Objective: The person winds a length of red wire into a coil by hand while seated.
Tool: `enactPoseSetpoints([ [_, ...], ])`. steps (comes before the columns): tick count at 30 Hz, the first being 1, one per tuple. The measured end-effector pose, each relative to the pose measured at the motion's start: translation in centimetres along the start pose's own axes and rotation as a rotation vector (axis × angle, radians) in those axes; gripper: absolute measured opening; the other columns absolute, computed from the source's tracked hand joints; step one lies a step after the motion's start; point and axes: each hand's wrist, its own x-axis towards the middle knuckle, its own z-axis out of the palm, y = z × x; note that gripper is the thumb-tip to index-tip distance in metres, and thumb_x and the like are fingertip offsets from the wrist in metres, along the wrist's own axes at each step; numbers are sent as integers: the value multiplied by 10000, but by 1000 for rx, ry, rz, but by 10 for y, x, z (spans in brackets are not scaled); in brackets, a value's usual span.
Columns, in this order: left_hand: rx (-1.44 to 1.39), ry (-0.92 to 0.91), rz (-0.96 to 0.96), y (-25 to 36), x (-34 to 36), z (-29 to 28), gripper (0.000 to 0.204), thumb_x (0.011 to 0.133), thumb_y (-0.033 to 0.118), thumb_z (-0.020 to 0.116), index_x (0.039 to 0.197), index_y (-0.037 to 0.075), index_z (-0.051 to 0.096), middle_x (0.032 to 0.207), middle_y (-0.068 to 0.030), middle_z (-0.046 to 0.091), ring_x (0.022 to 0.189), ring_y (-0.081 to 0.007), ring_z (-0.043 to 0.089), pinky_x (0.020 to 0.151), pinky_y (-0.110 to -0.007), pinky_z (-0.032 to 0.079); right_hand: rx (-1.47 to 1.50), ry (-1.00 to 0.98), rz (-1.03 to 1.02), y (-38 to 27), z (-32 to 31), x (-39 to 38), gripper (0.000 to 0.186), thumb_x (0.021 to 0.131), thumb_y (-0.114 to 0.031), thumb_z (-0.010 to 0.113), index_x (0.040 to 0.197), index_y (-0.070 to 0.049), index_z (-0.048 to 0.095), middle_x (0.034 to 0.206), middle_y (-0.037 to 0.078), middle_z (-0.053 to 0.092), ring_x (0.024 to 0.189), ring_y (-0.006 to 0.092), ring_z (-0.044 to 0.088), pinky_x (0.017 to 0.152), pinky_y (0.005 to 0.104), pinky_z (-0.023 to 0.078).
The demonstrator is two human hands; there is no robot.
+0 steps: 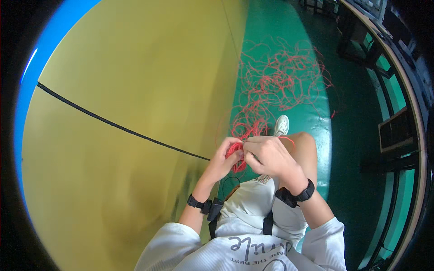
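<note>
Caution: the loose red cord (282, 81) lies in crossing loops on the green floor (316, 140), just beside a white shoe (281, 124), so tension on one strand could tighten the tangle into a knot or snag the shoe, and a slackened left grip could let turns slip from the red coil (238, 167). The red coil is a narrow bundle of thin, bright turns, situated between the hands above the lap. The left hand (220, 160) has its fingers closed around it; the right hand (270, 155) has fingers curled against its edge, pinch on a strand indeterminable.
</note>
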Motion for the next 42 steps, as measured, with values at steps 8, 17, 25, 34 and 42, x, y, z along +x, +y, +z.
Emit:
enactPoseSetpoints([
  [8, -62, -194, 80, 6, -21, 12, 411, 972, 267, 580, 1262, -4, 472, 1175, -74, 541, 1106, -145, 517, 997, -314, 406, 32, 204, 77, 15, 8, 13, 226, 868, -154, 522, 674, -37, 527, 528, 177, 496, 502, 386, 541, 483, 460, 437],
  [17, -151, -291, -51, 15, -27, 15, 659, 917, 492, 615, 1314, -1, 435, 1185, -64, 542, 1093, -126, 524, 970, -292, 421, 113, 262, 199, 22, 21, 15, 204, 918, -174, 517, 767, -37, 524, 544, 199, 504, 528, 416, 548, 498, 495, 435],
  [25, -230, -246, -59, 11, -28, 20, 647, 888, 515, 631, 1268, 22, 456, 1194, -108, 564, 1072, -170, 564, 936, -313, 460, 113, 391, 449, 34, 33, 12, 262, 980, -215, 452, 813, -31, 530, 601, 223, 547, 612, 443, 585, 548, 515, 452],
  [34, -334, -84, -9, -2, -27, 19, 450, 925, 332, 597, 1215, 11, 473, 1109, -74, 576, 996, -124, 552, 909, -281, 453, 181, 372, 619, 36, 63, 6, 299, 993, -261, 433, 847, -22, 539, 659, 256, 588, 661, 467, 600, 599, 556, 464],
  [42, -283, 157, 80, 5, -17, 14, 475, 905, 419, 613, 1141, 28, 485, 1227, -139, 552, 1000, -140, 563, 887, -299, 491, 92, 265, 610, 46, 94, -26, 281, 994, -243, 428, 879, -10, 536, 729, 296, 608, 713, 485, 604, 647, 581, 477],
])
